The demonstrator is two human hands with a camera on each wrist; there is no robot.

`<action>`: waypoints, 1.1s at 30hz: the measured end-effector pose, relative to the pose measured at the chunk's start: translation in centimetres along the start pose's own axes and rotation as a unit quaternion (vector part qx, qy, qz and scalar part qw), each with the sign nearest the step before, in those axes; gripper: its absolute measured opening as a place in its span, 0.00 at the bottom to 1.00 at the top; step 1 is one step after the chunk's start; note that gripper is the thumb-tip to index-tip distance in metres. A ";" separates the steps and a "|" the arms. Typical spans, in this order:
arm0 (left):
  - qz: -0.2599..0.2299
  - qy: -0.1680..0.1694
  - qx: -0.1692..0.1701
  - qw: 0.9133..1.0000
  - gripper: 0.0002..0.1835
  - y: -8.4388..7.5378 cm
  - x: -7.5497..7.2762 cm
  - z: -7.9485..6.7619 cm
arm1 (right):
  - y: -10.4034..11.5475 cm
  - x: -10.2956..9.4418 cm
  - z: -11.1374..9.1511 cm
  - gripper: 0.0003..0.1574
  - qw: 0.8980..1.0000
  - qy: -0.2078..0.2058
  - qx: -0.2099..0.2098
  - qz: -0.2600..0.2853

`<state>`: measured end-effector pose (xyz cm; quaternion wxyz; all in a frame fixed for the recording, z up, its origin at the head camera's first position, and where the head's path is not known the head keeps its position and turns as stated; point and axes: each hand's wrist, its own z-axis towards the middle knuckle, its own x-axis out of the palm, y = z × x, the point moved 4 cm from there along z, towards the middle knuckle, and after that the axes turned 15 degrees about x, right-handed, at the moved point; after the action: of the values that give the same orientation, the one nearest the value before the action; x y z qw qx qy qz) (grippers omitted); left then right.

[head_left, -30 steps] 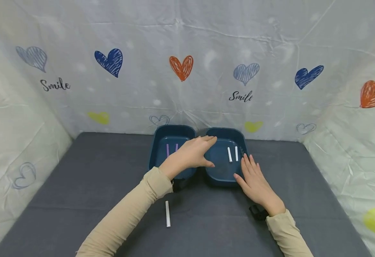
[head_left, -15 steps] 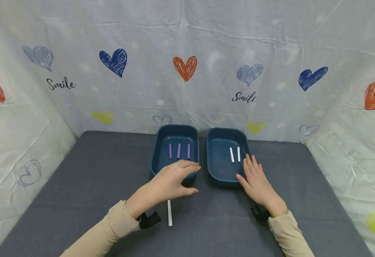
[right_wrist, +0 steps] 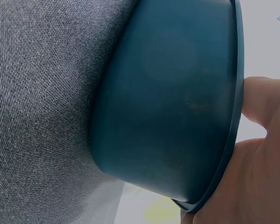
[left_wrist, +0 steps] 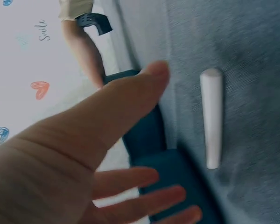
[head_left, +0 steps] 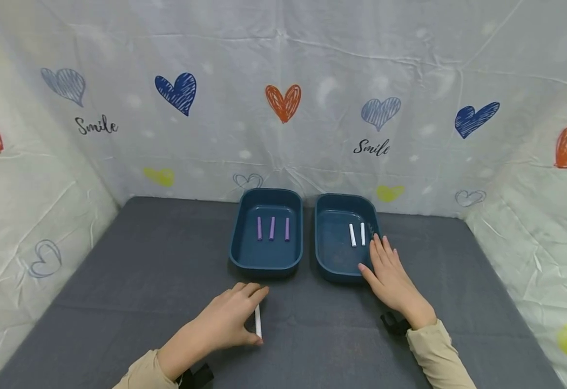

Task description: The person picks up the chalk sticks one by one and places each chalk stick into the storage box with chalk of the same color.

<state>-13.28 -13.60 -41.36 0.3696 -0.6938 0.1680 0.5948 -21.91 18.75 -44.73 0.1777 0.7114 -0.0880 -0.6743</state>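
My left hand (head_left: 230,319) is over the near table, thumb and fingers spread around a white chalk stick (head_left: 258,323). In the left wrist view that chalk (left_wrist: 213,119) lies on the grey cloth, apart from the thumb and fingers. With straight fingers, my right hand (head_left: 394,283) rests on the right-hand rim of a dark blue tray (head_left: 337,265); the right wrist view has the tray's outer wall (right_wrist: 168,93) with the hand at its rim. Two white chalk sticks (head_left: 352,235) lie inside this tray.
A second dark blue tray (head_left: 266,256) stands just left of the first, a narrow gap between them. It holds three purple chalk sticks (head_left: 271,229). Behind both trays hangs a white curtain (head_left: 215,135) printed with hearts; grey cloth (head_left: 118,281) covers the table.
My left hand has come back from over the trays, down and left to the white chalk on the table, uncovering the purple sticks. The right hand has stayed at the tray rim.
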 end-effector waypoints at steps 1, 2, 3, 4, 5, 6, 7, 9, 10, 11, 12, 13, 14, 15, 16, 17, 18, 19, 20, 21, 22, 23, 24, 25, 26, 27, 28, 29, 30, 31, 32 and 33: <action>-0.008 0.008 -0.011 1.000 0.51 0.1 0.4 -0.2 | 0.0 0.0 0.0 0.48 1.000 -0.001 0.000 0.000; -0.016 0.014 -0.021 1.000 0.53 0.3 0.8 -0.3 | 0.0 0.0 0.0 0.48 1.000 -0.002 0.000 0.000; -0.023 0.019 -0.028 0.999 0.54 0.4 1.1 -0.4 | 0.0 0.0 0.0 0.48 1.000 -0.002 0.000 0.000; -0.029 0.024 -0.033 0.999 0.55 0.5 1.5 -0.5 | 0.0 0.0 0.0 0.48 1.000 -0.002 0.001 0.000; -0.033 0.030 -0.038 0.998 0.55 0.5 1.8 -0.6 | 0.0 0.0 -0.1 0.48 1.000 -0.002 0.001 0.001; -0.035 0.034 -0.041 0.998 0.55 0.6 2.1 -0.7 | 0.0 0.0 -0.1 0.48 1.000 -0.002 0.000 0.002; -0.036 0.037 -0.041 0.998 0.55 0.6 2.3 -0.7 | 0.0 0.0 -0.1 0.48 1.000 -0.001 0.000 0.003; -0.035 0.040 -0.040 0.998 0.55 0.6 2.7 -0.8 | 0.0 0.0 -0.1 0.48 1.000 0.000 0.000 0.004; -0.033 0.039 -0.039 0.998 0.54 0.6 2.8 -0.8 | 0.0 0.0 -0.1 0.48 1.000 -0.001 0.000 0.005; -0.030 0.037 -0.039 0.998 0.54 0.6 2.9 -0.8 | 0.0 0.0 -0.1 0.48 1.000 -0.001 0.000 0.006; -0.029 0.033 -0.038 0.998 0.53 0.6 2.9 -0.8 | 0.0 0.0 -0.1 0.48 1.000 -0.001 0.000 0.004; -0.029 0.029 -0.037 0.998 0.52 0.7 2.9 -0.8 | 0.0 0.0 -0.1 0.48 1.000 -0.002 0.000 0.004; -0.030 0.025 -0.037 0.999 0.50 0.7 2.9 -0.8 | 0.0 0.0 -0.1 0.48 1.000 -0.002 0.000 0.003; -0.031 0.021 -0.036 0.999 0.49 0.7 2.9 -0.8 | 0.0 0.0 -0.1 0.47 1.000 -0.002 0.000 0.002; -0.034 0.017 -0.037 0.999 0.48 0.7 2.8 -0.8 | 0.0 0.1 -0.1 0.47 1.000 -0.002 0.000 0.001; -0.037 0.013 -0.035 0.999 0.46 0.7 2.8 -0.7 | 0.0 0.1 -0.1 0.47 1.000 -0.003 -0.001 0.000; -0.041 0.008 -0.034 0.999 0.45 0.7 2.7 -0.7 | -0.1 0.1 0.0 0.47 1.000 -0.004 -0.002 -0.001; -0.042 0.004 -0.031 0.999 0.44 0.7 2.6 -0.7 | -0.1 0.1 0.0 0.47 1.000 -0.005 -0.003 0.000; -0.044 0.001 -0.029 0.999 0.42 0.7 2.5 -0.7 | -0.1 0.1 0.0 0.47 1.000 -0.005 -0.003 0.000; -0.043 -0.001 -0.026 0.999 0.41 0.7 2.5 -0.6 | -0.1 0.1 0.0 0.47 1.000 -0.005 -0.002 0.000; -0.041 -0.002 -0.022 0.999 0.39 0.7 2.4 -0.6 | -0.1 0.1 0.0 0.48 1.000 -0.005 -0.002 -0.001; -0.039 -0.002 -0.018 0.999 0.38 0.7 2.4 -0.6 | -0.2 0.1 0.0 0.48 1.000 -0.006 -0.002 -0.001; -0.037 -0.001 -0.016 0.999 0.37 0.7 2.4 -0.5 | -0.2 0.1 0.0 0.48 1.000 -0.005 -0.001 -0.001; -0.035 0.000 -0.015 0.999 0.35 0.8 2.4 -0.5 | -0.2 0.1 0.0 0.48 1.000 -0.005 -0.001 -0.001; -0.035 0.003 -0.016 0.999 0.35 0.8 2.4 -0.5 | -0.2 0.1 0.0 0.48 1.000 -0.005 -0.001 -0.001; -0.036 0.005 -0.018 0.999 0.34 0.8 2.5 -0.4 | -0.2 0.1 0.0 0.48 1.000 -0.005 -0.001 -0.001; -0.038 0.006 -0.021 0.999 0.34 0.9 2.5 -0.4 | -0.2 0.1 0.0 0.48 1.000 -0.006 -0.001 -0.001; -0.040 0.007 -0.026 0.999 0.34 0.9 2.5 -0.3 | -0.2 0.1 0.0 0.48 1.000 -0.007 -0.002 0.000; -0.041 0.007 -0.029 0.999 0.34 0.9 2.5 -0.3 | -0.2 0.1 0.0 0.48 1.000 -0.007 -0.003 0.000; -0.041 0.007 -0.031 0.999 0.34 0.9 2.5 -0.3 | -0.2 0.1 0.0 0.48 1.000 -0.008 -0.004 -0.001; -0.042 0.005 -0.030 0.999 0.35 0.9 2.5 -0.3 | -0.2 0.1 0.0 0.48 1.000 -0.007 -0.003 -0.001; -0.043 0.003 -0.029 0.999 0.35 0.8 2.6 -0.3 | -0.2 0.1 0.0 0.48 1.000 -0.007 -0.003 0.000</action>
<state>-13.04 -13.85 -44.05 0.3742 -0.7124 0.1223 0.5810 -21.96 18.90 -44.87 0.1789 0.7064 -0.0868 -0.6793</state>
